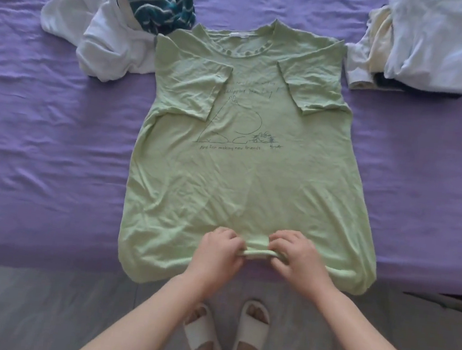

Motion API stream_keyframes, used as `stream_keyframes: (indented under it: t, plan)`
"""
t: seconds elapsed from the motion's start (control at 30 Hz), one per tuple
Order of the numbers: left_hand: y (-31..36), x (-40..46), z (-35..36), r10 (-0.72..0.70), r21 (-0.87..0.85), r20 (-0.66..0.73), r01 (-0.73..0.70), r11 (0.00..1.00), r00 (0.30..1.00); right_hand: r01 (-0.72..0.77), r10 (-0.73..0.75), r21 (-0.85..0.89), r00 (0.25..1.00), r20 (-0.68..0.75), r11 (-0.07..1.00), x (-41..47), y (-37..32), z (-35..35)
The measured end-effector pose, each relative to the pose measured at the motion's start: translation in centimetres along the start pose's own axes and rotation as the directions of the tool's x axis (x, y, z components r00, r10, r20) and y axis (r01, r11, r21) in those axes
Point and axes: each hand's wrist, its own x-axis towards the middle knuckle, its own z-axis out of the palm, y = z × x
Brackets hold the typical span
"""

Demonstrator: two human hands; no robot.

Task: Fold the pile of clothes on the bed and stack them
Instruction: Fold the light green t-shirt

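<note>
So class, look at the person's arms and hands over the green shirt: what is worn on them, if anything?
Nothing that shows. The left hand and right hand are bare, with no gloves, and no rings can be made out. Both forearms are bare as far as the bottom edge of the picture: no sleeves, watch or bracelets in view. The only worn items in view are pale open-toed slippers on the feet.

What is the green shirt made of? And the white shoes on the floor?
The green shirt looks like thin, soft knit cloth, maybe cotton: matte, wrinkled, and it bunches where both hands pinch its hem. The white slippers look like smooth, thick foam or rubber, with rounded, seamless straps. I can't tell which.
</note>
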Motion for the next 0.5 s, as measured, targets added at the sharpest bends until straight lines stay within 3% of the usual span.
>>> stream_keyframes:
  t: [0.13,0.23,0.33,0.5]
  plan:
    - [0.0,2.5,-3.6,-0.302,-0.131,0.114,0.316,0.940,0.946,-0.163,0.156,0.094,0.985,0.080,0.982,3.9,-0.8,-4.0]
    - [-0.5,3.9,-6.3,-0.418,0.038,0.076,0.416,0.908,0.905,-0.216,0.217,0.095,0.976,-0.007,0.972,6.7,-0.8,-6.8]
    - [-1.1,5.0,-8.9,-0.427,0.189,-0.043,0.427,0.884,0.903,-0.252,0.257,0.096,0.965,-0.047,0.963,9.1,-0.6,-9.1]
    - [-1.2,8.9,-12.1,-0.494,-0.308,-0.106,0.444,0.842,0.863,-0.254,0.286,0.277,0.955,-0.079,0.927,12.0,-0.9,-12.1]
